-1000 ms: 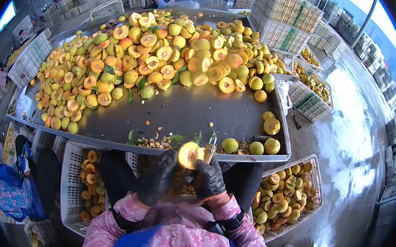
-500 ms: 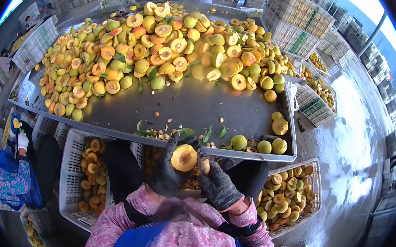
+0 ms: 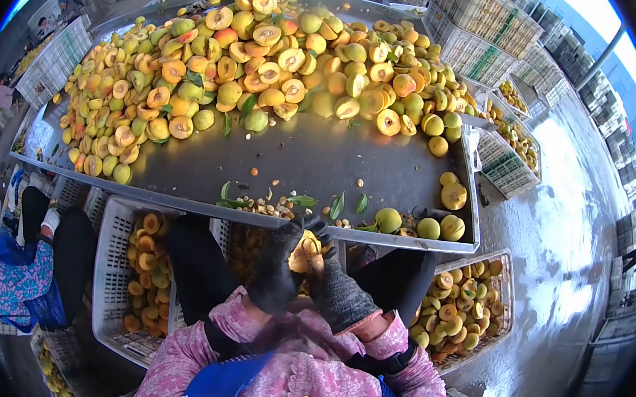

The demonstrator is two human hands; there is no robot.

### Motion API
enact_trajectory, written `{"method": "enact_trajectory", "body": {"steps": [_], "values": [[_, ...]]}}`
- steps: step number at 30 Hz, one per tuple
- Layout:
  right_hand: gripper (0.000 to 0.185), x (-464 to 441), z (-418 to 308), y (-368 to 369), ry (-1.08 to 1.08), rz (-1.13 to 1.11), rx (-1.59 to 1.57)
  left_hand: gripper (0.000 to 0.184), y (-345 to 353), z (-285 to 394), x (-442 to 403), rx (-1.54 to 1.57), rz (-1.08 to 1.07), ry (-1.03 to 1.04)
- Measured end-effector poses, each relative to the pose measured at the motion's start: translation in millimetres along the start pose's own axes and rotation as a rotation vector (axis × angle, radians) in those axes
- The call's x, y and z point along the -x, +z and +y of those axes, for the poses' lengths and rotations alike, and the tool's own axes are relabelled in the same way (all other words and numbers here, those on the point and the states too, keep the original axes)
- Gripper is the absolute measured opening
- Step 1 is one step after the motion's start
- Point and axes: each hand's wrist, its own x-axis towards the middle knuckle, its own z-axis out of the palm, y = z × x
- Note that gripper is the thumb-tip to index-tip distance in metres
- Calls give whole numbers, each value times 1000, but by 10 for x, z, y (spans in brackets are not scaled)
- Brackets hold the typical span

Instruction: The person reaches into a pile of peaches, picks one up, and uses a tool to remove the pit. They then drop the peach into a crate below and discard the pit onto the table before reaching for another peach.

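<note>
My left hand, in a dark glove, is closed around a yellow peach half just below the table's near edge. Against it presses my right hand, gloved in black and grey. Its fingers grip a small tool with a light wooden handle; the working end is hidden at the peach. Loose pits and green leaves lie on the metal table right beyond my hands. Several whole-looking peaches rest in the table's near right corner.
A large heap of cut peaches covers the table's far side. Crates of peach halves stand at my left and right. A co-worker in a blue apron sits at left. Stacked crates rise behind on the right.
My hands have come together; the right hand moved left with the tool onto the peach half, whose cut face is now largely covered. At left, the co-worker's gloved hand has lowered.
</note>
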Motion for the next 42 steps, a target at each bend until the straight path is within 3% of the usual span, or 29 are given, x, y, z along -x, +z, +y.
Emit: {"method": "enact_trajectory", "body": {"steps": [4, 7, 8, 10, 13, 15, 18, 21, 23, 25, 28, 31, 33, 36, 38, 42], "values": [[60, -50, 235, 228, -123, 115, 82, 30, 36, -64, -4, 77, 52, -16], [61, -51, 7, 100, 169, -136, 109, 31, 40, -107, -6, 138, 72, -77], [58, -30, 47, 140, 141, -111, 98, 32, -8, -229, -8, 122, 76, -94], [52, 36, 178, 261, 87, -59, 71, 33, -84, -210, -3, -84, 19, -3], [38, 97, 300, 208, -125, -226, 107, 32, -274, -95, -19, -492, -190, 288], [30, 105, 299, 171, -275, -209, 181, 31, -378, -90, -93, -557, -367, 422], [28, 77, 73, 28, -331, -157, 91, 30, -434, -105, -139, -477, -560, 89], [30, 31, -44, -77, -200, -222, -173, 33, -396, -49, -111, -444, -537, 16], [32, -36, -148, -171, 87, -333, -364, 35, -444, -134, -4, -546, -426, 174], [33, -111, -319, -292, 548, -456, -539, 35, -457, -201, 71, -578, -336, 225], [34, -3, 67, -55, 572, -433, -524, 35, -388, -164, 83, -576, -259, 189], [30, 7, -25, -2, 169, -282, 61, 31, -298, -41, 73, -574, -193, 152], [32, 12, 32, 75, 14, -302, -112, 29, -239, -71, 96, -439, -102, 14], [37, 52, 211, 134, -337, -332, 40, 22, -145, -19, 120, -41, 66, -307], [41, 76, 244, 133, -393, -371, 70, 21, -143, 93, 111, 24, 32, -340], [41, 71, -1, -17, 53, -516, -418, 21, -185, 206, 79, 124, -59, -413]]}}
